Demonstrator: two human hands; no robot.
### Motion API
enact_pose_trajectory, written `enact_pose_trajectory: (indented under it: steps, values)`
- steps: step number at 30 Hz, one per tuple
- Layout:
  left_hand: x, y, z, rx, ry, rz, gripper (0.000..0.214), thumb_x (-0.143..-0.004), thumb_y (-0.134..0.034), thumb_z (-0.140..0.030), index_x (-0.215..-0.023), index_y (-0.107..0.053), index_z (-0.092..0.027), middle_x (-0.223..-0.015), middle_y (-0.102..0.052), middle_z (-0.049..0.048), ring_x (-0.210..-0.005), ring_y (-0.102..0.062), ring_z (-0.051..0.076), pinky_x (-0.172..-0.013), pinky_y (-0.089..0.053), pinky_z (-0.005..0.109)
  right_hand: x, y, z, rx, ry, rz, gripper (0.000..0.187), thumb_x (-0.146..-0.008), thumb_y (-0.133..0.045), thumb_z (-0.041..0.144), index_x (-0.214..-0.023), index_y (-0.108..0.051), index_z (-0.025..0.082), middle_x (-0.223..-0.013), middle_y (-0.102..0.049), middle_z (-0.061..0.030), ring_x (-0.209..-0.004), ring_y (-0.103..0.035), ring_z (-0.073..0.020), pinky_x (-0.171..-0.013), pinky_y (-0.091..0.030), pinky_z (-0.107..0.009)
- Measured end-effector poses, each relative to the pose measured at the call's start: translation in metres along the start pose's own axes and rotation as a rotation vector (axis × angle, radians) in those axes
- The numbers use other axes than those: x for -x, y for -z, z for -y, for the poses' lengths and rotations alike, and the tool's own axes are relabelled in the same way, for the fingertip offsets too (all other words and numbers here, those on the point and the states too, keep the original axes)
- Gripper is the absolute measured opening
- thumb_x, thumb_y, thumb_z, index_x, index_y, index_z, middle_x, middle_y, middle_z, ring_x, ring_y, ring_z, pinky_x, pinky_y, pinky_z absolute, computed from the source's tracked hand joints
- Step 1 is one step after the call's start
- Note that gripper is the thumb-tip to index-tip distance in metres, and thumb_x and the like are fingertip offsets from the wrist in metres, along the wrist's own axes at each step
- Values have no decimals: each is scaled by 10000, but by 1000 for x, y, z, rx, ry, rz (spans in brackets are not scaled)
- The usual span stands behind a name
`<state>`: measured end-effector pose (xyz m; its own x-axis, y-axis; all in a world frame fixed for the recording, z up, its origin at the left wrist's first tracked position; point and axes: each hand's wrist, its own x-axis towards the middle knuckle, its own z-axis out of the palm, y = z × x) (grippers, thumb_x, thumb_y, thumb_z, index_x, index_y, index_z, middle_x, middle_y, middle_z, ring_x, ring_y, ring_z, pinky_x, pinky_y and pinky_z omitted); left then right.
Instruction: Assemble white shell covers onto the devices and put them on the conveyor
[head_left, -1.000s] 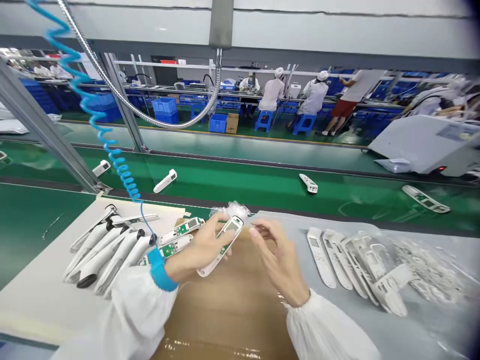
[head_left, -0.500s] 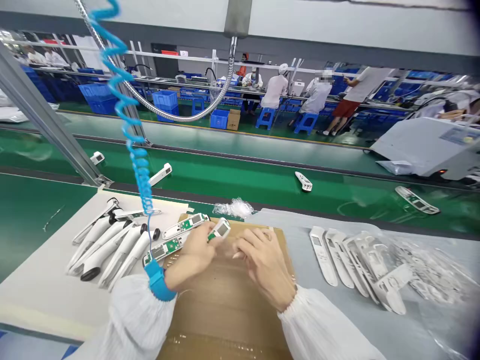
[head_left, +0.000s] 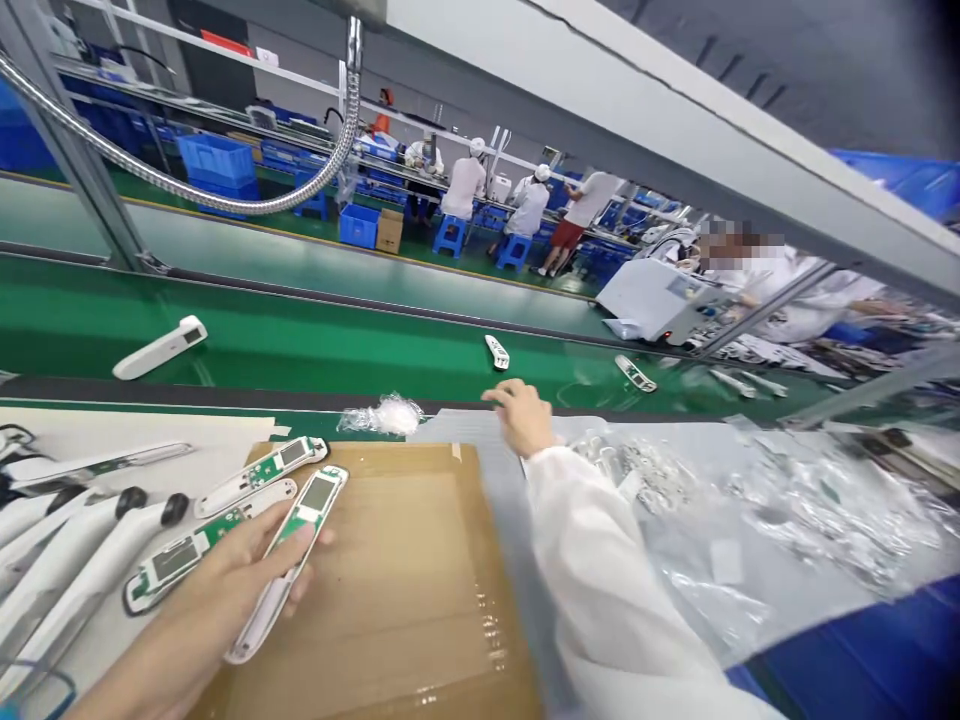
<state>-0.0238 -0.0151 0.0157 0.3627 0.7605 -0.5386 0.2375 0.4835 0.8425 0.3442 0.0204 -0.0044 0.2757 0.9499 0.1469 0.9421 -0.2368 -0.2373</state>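
My left hand (head_left: 259,565) is closed around a white, elongated device half-shell (head_left: 264,610) with a green circuit board and a small grey display, tilted over the brown cardboard. Beside that hand lie two similar half-shells, one farther back (head_left: 262,475) and one (head_left: 180,555) partly covered by my fingers. My right hand (head_left: 523,415) is stretched forward over the far edge of the grey sheet, close to the green belt. Its fingers are apart and bent, with nothing visible in them. My right sleeve hides part of the sheet.
Several white handheld housings (head_left: 90,545) with black ends lie at the left. On the green belt (head_left: 390,350) are white device parts, including one (head_left: 161,348) at left. Clear plastic bags (head_left: 832,510) cover the right. A metal frame crosses overhead. Co-workers (head_left: 461,185) sit beyond.
The view has swung right and tilted. My hands have separated: the left has drawn back toward me with the half-shell, while the right has reached forward and right. The blue coiled cord has left view.
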Motion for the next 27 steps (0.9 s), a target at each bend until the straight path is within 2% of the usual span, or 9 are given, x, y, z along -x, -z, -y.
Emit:
enact_pose_trajectory:
  steps: [3, 5, 7, 9, 12, 15, 19, 22, 27]
  values:
    - [3, -1, 6, -15, 23, 13, 654, -774, -612, -684, -1246, -586, -231, -591, -561, -15, -557, -519, 166, -493, -375, 241, 12, 19, -50, 15, -109, 37, 139, -747, -659, 71, -766, -714, 198, -1096, -599, -127, -1074, -460, -306, -860, -334, -452]
    - [3, -6, 5, -39, 20, -11, 602, -809, -546, -702, -1202, -616, -251, -630, -586, -4, -584, -531, 171, -490, -371, 238, 19, 24, -69, -27, -149, 44, 80, -754, -683, 145, -687, -681, 189, -1044, -608, -127, -1059, -470, -304, -871, -350, -452]
    - [3, -15, 1, -97, 7, -37, 587, -850, -452, -715, -1155, -647, -254, -649, -601, 6, -594, -544, 179, -486, -380, 245, 26, 28, -76, -104, -178, 37, 72, -823, -632, 243, -783, -674, 200, -1024, -619, -122, -1043, -492, -295, -873, -375, -444]
    - [1, -26, -4, -157, -59, -34, 579, -878, -416, -691, -1171, -641, -247, -694, -634, 15, -630, -578, 189, -540, -444, 264, 37, 34, -75, -224, -203, 53, 178, -904, -523, 339, -936, -634, 203, -961, -648, -112, -937, -556, -265, -836, -423, -428]
    - [-7, -50, -9, -234, -295, -61, 510, -891, -486, -586, -1246, -598, -238, -990, -703, 56, -859, -651, 219, -786, -525, 324, 57, 38, -57, -454, -207, 146, 318, -956, -393, 455, -1072, -548, 202, -886, -682, -83, -720, -617, -198, -726, -504, -373]
    - [-21, -77, -5, -314, -538, -99, 434, -905, -517, -472, -1262, -573, -230, -1273, -627, 78, -1128, -596, 248, -982, -465, 379, 81, 28, -20, -800, -164, 274, 382, -899, -510, 525, -1120, -548, 215, -902, -676, -58, -725, -639, -173, -705, -543, -334]
    - [-41, -103, 10, -377, -672, -104, 328, -925, -521, -380, -1214, -583, -237, -1191, -660, 61, -1071, -610, 233, -943, -472, 371, 110, -2, 37, -1452, -144, 433, 496, -738, -769, 467, -1151, -622, 235, -893, -644, -19, -688, -598, -127, -705, -538, -303]
    - [-48, -105, 20, -364, -633, -55, 272, -914, -554, -328, -1163, -608, -234, -1109, -688, 39, -994, -635, 210, -901, -491, 334, 122, -24, 59, -1610, -164, 359, 498, -717, -804, 442, -1143, -651, 233, -946, -657, -31, -723, -597, -131, -696, -519, -285]
    - [-44, -98, 31, -384, -662, -19, 296, -969, -488, -356, -1240, -568, -266, -1263, -642, 23, -1145, -598, 185, -991, -464, 298, 129, -37, 69, -1574, -207, 180, 487, -694, -831, 448, -1093, -684, 211, -1081, -689, -66, -1034, -600, -216, -939, -452, -332]
